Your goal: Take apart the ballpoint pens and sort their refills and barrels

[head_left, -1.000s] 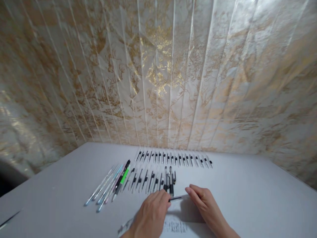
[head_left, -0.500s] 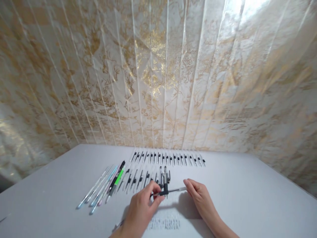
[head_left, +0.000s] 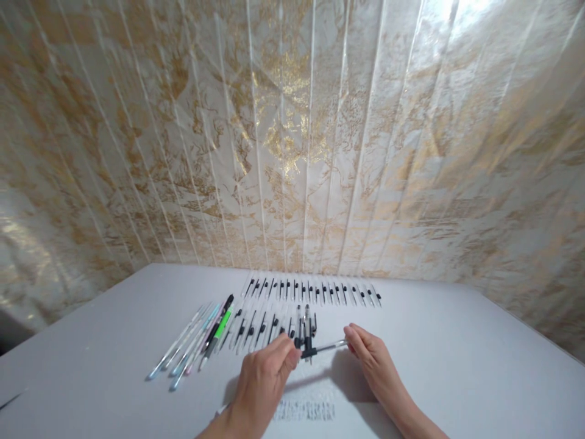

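A clear pen with a black clip [head_left: 320, 349] hangs crosswise just above the white table [head_left: 457, 341]. My left hand [head_left: 262, 381] pinches its left end with curled fingers. My right hand [head_left: 372, 356] holds its right tip between the fingertips. Right behind the held pen lies a near row of clear pens with black clips [head_left: 269, 326]. A longer far row of the same pens [head_left: 315, 291] lies close to the wall. To the left of the near row rests a green and black pen [head_left: 219, 329] beside several pale pastel pens [head_left: 187, 344].
A sheet with printed text [head_left: 304, 410] lies on the table below my hands. A shiny gold and white patterned wall covering [head_left: 292, 134] rises behind the table. A dark gap [head_left: 11, 332] shows at the far left edge.
Both hands have lifted the pen off the table and carried it a little toward the near row. My right hand has closed its fingertips on the pen's tip.
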{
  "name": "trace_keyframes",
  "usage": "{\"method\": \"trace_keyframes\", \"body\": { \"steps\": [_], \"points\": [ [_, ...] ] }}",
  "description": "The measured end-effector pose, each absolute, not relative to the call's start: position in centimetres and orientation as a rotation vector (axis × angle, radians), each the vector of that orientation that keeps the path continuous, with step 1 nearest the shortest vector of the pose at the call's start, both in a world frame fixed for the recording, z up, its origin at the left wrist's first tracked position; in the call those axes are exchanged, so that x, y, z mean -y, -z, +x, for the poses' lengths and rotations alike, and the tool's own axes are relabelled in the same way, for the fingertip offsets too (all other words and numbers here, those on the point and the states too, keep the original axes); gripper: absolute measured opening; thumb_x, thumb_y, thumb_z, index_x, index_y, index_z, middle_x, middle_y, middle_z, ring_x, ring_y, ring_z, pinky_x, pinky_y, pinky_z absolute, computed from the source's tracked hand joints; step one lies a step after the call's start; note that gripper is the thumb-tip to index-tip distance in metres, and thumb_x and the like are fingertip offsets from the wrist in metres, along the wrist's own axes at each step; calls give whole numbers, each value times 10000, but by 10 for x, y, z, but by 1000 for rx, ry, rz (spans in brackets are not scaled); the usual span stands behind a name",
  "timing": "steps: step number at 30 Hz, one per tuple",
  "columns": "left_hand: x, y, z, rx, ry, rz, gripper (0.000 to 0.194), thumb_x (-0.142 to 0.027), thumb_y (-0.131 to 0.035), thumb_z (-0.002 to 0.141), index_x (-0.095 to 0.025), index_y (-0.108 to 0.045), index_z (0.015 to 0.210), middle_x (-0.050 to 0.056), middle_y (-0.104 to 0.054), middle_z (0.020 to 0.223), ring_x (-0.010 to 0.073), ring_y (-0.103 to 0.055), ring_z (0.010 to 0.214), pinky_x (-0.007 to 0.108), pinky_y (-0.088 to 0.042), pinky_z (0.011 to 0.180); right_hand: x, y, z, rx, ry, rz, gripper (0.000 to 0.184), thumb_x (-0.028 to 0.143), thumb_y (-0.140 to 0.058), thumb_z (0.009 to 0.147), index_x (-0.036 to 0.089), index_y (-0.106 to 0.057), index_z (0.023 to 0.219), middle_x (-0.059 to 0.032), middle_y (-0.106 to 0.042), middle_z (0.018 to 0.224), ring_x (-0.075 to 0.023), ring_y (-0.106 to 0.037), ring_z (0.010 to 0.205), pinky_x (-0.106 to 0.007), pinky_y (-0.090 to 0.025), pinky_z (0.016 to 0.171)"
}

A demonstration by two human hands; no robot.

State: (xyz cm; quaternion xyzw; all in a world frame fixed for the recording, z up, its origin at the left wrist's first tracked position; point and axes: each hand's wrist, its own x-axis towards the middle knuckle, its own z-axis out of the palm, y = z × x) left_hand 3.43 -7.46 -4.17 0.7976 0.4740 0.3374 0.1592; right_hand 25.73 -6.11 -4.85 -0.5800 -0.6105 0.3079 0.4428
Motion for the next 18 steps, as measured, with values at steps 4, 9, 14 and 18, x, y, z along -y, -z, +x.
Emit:
{"method": "trace_keyframes", "body": {
  "steps": [4, 9, 14, 18],
  "points": [
    [72, 46, 32, -1419, -946, 2310, 457, -432, -241, 1007, -219, -440, 654, -32, -481, 649, 131, -502, 550, 234, -331, 541, 63, 43, 260, 1616, -721, -1337, 491, 678, -408, 851, 223, -447, 671, 27, -431, 631, -156, -422, 612, -261, -360, 600],
    [72, 41, 34, -1440, -925, 2235, 450, -448, -247, 999, -219, -433, 660, -36, -483, 653, 135, -516, 575, 237, -333, 566, 62, 38, 265, 1758, -889, -1415, 553, 631, -300, 917, 190, -586, 744, 9, -495, 617, -158, -450, 595, -274, -363, 611],
    [74, 40, 34, -1416, -948, 2158, 432, -445, -299, 988, -217, -446, 652, -36, -482, 661, 136, -510, 597, 235, -343, 589, 60, 25, 275, 1808, -1144, -1346, 527, 693, -473, 818, 204, -444, 622, 52, -391, 575, -106, -319, 516, -239, -278, 502],
    [73, 43, 32, -1376, -991, 2099, 414, -427, -335, 983, -213, -473, 657, -33, -494, 675, 136, -512, 618, 235, -354, 613, 64, 14, 279, 1769, -1269, -1292, 456, 655, -493, 840, 202, -539, 813, 55, -432, 619, -101, -355, 514, -211, -276, 457]
  ]
}}
